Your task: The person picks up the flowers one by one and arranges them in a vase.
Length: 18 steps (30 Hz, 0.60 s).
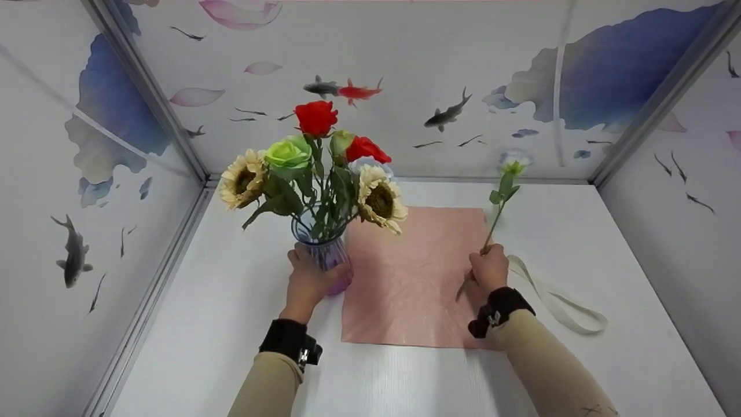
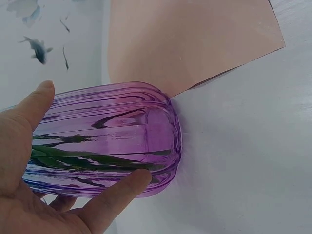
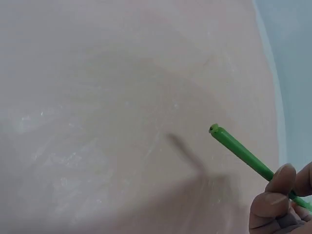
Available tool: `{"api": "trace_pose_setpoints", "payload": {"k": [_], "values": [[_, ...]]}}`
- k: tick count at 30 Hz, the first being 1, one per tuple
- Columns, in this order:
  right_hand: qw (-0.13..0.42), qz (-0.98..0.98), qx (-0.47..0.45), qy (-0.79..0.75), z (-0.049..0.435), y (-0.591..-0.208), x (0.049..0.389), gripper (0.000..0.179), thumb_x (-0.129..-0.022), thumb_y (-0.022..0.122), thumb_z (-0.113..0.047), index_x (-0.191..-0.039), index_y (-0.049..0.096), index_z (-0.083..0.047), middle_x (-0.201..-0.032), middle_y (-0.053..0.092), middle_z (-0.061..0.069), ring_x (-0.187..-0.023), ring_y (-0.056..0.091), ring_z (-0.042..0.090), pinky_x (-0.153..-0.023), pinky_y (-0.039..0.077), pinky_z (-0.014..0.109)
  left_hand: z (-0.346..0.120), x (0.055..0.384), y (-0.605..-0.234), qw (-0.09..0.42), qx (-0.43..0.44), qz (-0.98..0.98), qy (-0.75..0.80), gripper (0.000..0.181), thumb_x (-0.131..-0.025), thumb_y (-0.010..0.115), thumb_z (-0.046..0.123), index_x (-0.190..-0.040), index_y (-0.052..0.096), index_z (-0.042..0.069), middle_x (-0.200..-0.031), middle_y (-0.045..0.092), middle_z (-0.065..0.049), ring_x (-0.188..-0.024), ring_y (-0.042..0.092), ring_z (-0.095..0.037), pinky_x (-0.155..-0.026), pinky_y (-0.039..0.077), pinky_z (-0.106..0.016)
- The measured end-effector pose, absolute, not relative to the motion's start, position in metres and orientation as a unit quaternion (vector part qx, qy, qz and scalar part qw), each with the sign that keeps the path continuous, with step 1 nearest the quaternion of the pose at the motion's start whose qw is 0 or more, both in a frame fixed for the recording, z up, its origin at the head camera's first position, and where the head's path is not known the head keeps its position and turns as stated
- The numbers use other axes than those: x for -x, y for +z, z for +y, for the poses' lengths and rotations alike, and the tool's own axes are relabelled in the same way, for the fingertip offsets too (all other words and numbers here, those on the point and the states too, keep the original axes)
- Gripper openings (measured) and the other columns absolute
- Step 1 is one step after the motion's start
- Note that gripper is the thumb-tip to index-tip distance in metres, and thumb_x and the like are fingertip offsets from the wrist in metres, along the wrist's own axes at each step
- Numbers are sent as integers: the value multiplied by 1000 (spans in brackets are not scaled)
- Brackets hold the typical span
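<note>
In the head view my left hand [image 1: 308, 284] grips a ribbed glass vase [image 1: 331, 255], purple toward its base, with thumb and fingers around its side. The left wrist view shows the vase [image 2: 122, 126] close up, green stems visible through the glass. Out of its mouth rise red roses [image 1: 315, 119], a green rose [image 1: 288, 153] and cream sunflowers [image 1: 381, 200]. My right hand [image 1: 491, 269] pinches the stem of a single pale flower [image 1: 514, 161], bloom up, over the paper's right edge. In the right wrist view the cut end of the green stem [image 3: 243, 153] sticks out past the fingertips [image 3: 282, 178].
A pink sheet of wrapping paper [image 1: 411, 278] lies flat on the white table [image 1: 625, 266] between the hands. To its right a cream ribbon [image 1: 570, 313] lies in a loop. Printed wall panels [image 1: 405, 46] enclose the back and both sides.
</note>
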State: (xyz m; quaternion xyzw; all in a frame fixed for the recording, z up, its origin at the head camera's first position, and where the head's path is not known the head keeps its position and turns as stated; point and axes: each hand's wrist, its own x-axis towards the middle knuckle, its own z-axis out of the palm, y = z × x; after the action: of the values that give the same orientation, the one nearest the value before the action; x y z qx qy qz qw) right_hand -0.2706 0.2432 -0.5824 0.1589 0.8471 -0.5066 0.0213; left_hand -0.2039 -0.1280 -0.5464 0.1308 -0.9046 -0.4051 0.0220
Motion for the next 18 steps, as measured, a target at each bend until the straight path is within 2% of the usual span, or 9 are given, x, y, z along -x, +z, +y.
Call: {"api": "trace_pose_setpoints", "payload": {"k": [5,9,16,18], "values": [[-16,804,-124,-582,238,-576,270,24,-97,48,-8,-117,37,1,-77,64,14,-50,60,16,-49,51,29,-128,204,-545,18,-134,-903,-408,123,-80,82,51,-155,4,-7,-146,25,-30,-118,57,-52,-100,50,-59],[-33,770,-98,-629,234,-569,272,21,-98,50,-5,-116,39,-2,-82,68,17,-54,64,20,-51,53,29,-128,204,-546,19,-138,-902,-409,126,-78,83,53,-156,4,-7,-147,24,-29,-118,57,-52,-101,49,-59],[-52,729,-33,-682,230,-550,274,21,-100,53,-1,-119,45,2,-90,69,27,-60,65,25,-55,53,30,-127,208,-551,56,-136,-909,-390,119,-81,84,48,-153,11,-11,-140,30,-30,-101,66,-52,-87,56,-57],[-51,718,-15,-694,228,-542,273,23,-100,53,0,-121,45,4,-95,67,32,-63,66,29,-56,54,31,-126,208,-551,57,-141,-908,-391,119,-80,85,47,-154,11,-11,-140,30,-29,-102,66,-52,-88,56,-57]]}}
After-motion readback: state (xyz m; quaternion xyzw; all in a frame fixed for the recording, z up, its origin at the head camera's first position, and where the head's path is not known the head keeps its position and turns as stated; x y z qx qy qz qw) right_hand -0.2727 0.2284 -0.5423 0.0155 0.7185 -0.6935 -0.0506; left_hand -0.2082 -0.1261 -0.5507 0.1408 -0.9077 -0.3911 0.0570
